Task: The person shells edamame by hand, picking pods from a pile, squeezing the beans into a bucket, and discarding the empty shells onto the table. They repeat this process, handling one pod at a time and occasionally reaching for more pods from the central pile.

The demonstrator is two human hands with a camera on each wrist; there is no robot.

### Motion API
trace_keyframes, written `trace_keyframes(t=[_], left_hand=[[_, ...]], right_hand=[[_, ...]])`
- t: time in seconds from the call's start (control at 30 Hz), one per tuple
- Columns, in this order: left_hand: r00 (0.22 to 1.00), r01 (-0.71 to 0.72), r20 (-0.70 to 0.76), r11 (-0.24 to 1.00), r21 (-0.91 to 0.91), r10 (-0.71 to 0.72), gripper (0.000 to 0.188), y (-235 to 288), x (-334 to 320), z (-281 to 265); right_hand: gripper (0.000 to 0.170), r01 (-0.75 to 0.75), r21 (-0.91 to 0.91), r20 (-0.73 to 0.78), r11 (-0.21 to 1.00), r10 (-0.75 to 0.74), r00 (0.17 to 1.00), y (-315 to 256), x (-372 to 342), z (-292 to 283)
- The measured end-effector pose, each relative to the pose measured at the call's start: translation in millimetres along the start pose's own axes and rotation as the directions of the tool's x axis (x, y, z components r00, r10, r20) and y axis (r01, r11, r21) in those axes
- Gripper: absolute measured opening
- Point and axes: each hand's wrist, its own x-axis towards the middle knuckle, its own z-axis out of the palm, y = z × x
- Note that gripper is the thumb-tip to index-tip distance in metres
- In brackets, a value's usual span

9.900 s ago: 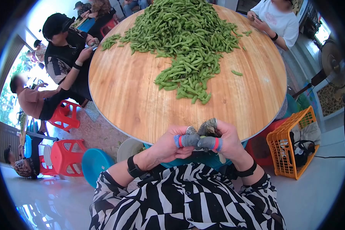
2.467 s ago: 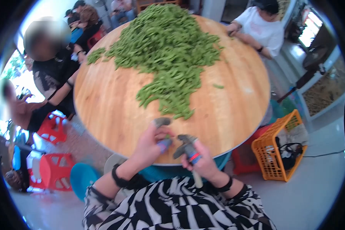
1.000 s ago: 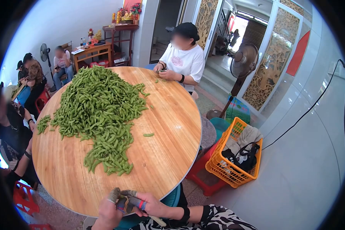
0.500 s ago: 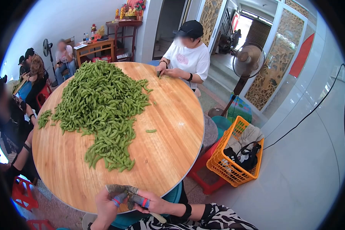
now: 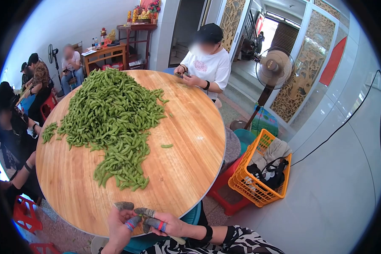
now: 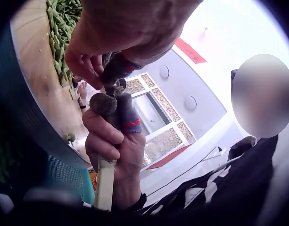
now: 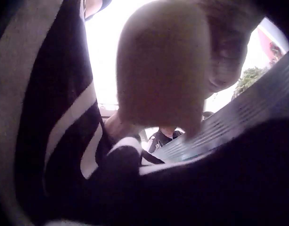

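Both hands meet over the near edge of the round wooden table (image 5: pixel 186 169), grey covers on several fingertips and thumbs. My left hand (image 5: pixel 117 226) pinches a small green piece (image 5: pixel 140 216), mostly hidden between the fingertips, perhaps a pod. My right hand (image 5: pixel 170 224) has its lower fingers curled round a tool's flat pale handle (image 6: pixel 105 183), while its covered thumb and forefinger reach to the left fingertips. The tool's working end is hidden. In the right wrist view the pale handle (image 7: pixel 163 70) fills the middle. Beyond the hands lies a big heap of green soybean pods (image 5: pixel 112 106).
One loose pod (image 5: pixel 167 146) lies right of the heap. Below the table edge is a teal basket (image 6: pixel 69 176). An orange crate (image 5: pixel 258 169) with cloth and straps stands at right, before a fan (image 5: pixel 273 67). A person in white (image 5: pixel 205 67) sits across; others sit at left.
The view has swung right since 2.5 s ago, bringing the doorway and wall into sight. My hands stay together at the table edge; their fingers have spread slightly since half a second ago.
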Motion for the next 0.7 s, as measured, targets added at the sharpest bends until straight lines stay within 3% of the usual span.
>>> trace_keyframes(t=[0.1, 0.23, 0.3, 0.43, 0.63, 0.7], left_hand=[[0.999, -0.027, -0.017, 0.998, 0.063, 0.028, 0.039, -5.1, -0.4, -2.2], [0.998, -0.06, -0.031, 0.998, 0.01, 0.061, 0.039, -6.8, -3.0, 2.7], [0.986, -0.141, -0.086, 0.99, 0.003, 0.141, 0.039, -9.5, -0.4, 6.2], [0.991, -0.113, -0.073, 0.993, 0.028, 0.115, 0.038, -4.0, 1.1, 6.2], [0.989, -0.129, -0.075, 0.991, 0.024, 0.131, 0.04, -6.3, -0.8, 4.5], [0.99, -0.128, -0.067, 0.99, -0.053, 0.124, 0.041, -9.1, -0.6, 2.9]], right_hand=[[0.043, -0.025, 0.072, 0.0, 0.997, 0.025, 1.0, -4.1, -0.2, -0.2], [0.043, -0.018, 0.057, -0.027, 0.998, 0.019, 0.999, -8.5, -0.9, 1.7], [0.043, -0.012, 0.041, -0.036, 0.999, 0.014, 0.999, -10.9, -1.3, 1.8], [0.043, 0.028, 0.034, -0.03, 0.999, -0.027, 0.999, -10.3, -1.3, 2.8], [0.045, -0.049, -0.011, -0.021, 0.999, 0.048, 0.999, -19.6, -2.4, 2.6], [0.044, -0.015, -0.069, -0.056, 0.998, 0.011, 0.998, -18.7, -1.4, 3.8]])
